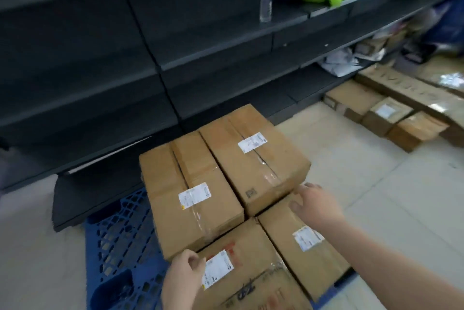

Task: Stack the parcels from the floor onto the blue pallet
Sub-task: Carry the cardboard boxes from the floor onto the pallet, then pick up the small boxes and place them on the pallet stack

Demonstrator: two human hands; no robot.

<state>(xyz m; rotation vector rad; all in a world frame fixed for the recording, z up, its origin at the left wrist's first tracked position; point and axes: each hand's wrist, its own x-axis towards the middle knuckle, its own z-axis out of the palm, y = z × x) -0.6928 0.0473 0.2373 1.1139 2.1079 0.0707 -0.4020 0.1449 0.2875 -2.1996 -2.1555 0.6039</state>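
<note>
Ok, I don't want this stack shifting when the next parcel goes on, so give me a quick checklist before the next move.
1. Four parcels on the blue pallet packed tight: ok, sides meet with only thin seams.
2. Tops level for a second layer: not ok, the two far parcels sit higher than the two near ones.
3. Both hands free to fetch: not ok, left hand rests on the near left parcel, right hand on the near right parcel.
4. Parcels left on the floor: ok, a row of boxes waits to the right.
5. Stack within the pallet's right edge: cannot tell.
</note>
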